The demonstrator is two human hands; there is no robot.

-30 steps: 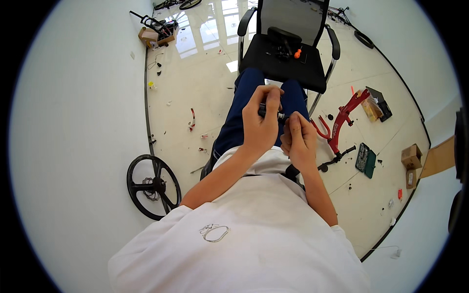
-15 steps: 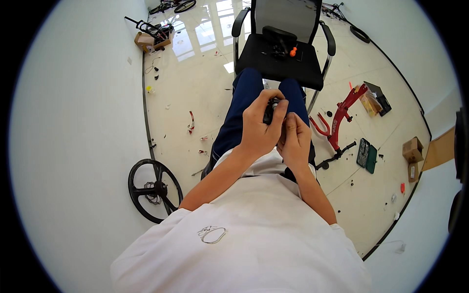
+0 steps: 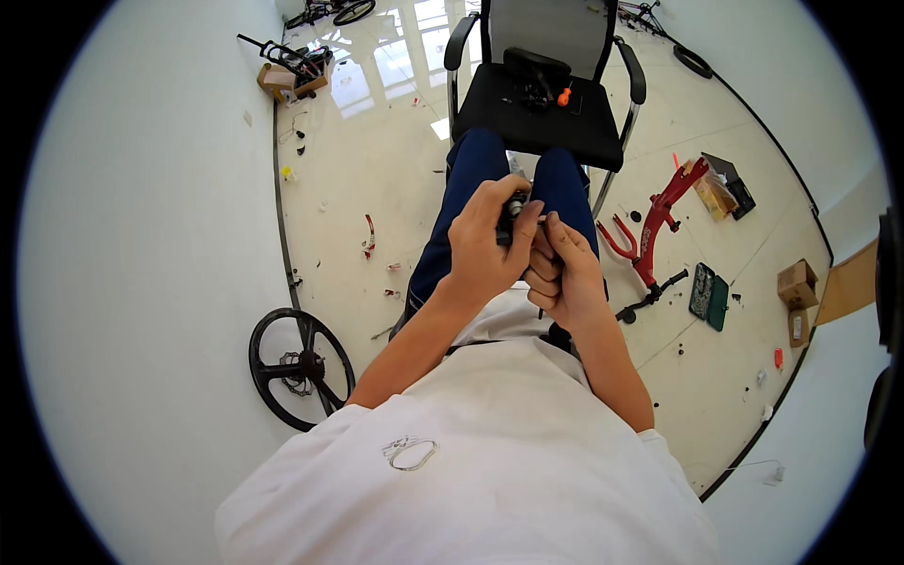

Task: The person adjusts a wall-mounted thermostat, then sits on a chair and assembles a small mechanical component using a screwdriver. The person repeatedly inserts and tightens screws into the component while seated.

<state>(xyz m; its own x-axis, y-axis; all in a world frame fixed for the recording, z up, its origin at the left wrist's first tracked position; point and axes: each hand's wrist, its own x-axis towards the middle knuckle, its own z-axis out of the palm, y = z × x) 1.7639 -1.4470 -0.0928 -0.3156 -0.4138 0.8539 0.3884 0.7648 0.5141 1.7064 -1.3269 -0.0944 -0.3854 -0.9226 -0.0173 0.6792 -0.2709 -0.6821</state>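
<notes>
L hand (image 3: 482, 231): fingers wrapped round a small dark part (image 3: 505, 233), thumb along its R side, a silvery piece (image 3: 516, 204) showing nr its top. R hand (image 3: 574, 268): fingers curled closed, thumb tip up by the L thumb; can't tell if anything tiny's pinched there. Just changed: vs half a sec ago, the L fingers sit a bit further L & the dark part shows more; R thumb's come up closer to the L thumb. Prob. means the part's being repositioned so the R fingertips can work at it; no sign yet it's done.

Directly under the fingers: blue trousers (image 3: 474, 160). Ahead of them: black chair (image 3: 485, 105) w/ an orange item (image 3: 564, 97) on its seat. Off to fingers' R, on the floor: red bike frame (image 3: 650, 247), then green case (image 3: 718, 303) further out. Well L & nearer the body: black 3-spoke wheel (image 3: 310, 364).
</notes>
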